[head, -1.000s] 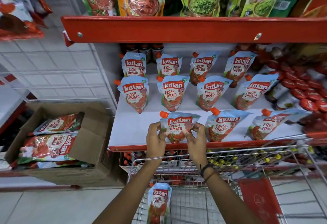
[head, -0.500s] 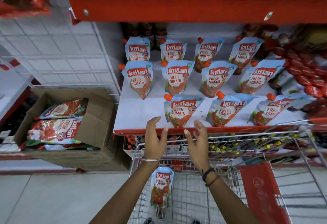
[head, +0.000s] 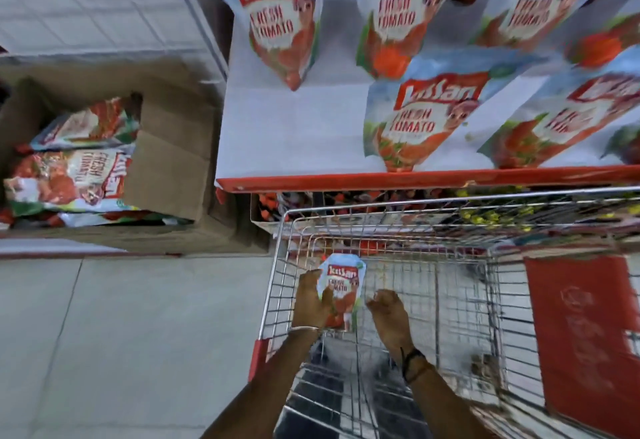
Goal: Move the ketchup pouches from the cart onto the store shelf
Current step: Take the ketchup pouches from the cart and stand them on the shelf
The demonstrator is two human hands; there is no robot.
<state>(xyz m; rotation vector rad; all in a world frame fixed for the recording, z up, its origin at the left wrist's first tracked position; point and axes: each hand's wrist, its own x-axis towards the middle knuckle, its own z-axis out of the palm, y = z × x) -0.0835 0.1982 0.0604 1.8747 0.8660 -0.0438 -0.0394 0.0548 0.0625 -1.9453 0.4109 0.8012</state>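
Observation:
One Kissan ketchup pouch point(head: 343, 286) stands against the left wall inside the wire cart point(head: 388, 208). My left hand point(head: 311, 300) is down in the cart with its fingers closed on that pouch's left side. Just right of the pouch, my right hand point(head: 389, 310) hovers with curled fingers, holding nothing and not touching it. Several more pouches lie on the white shelf point(head: 294, 130) above the cart, the nearest pouch point(head: 415, 120) by the shelf's red front edge.
A cardboard box point(head: 173, 161) with larger ketchup packs point(head: 69, 175) sits on the floor to the left of the shelf. A red panel point(head: 585, 334) hangs on the cart's right side. Lower shelf stock shows behind the cart's front rim.
Both hands have left the pouch on the shelf's front row and dropped into the cart. My left hand has taken hold of the pouch there. The view has tilted down.

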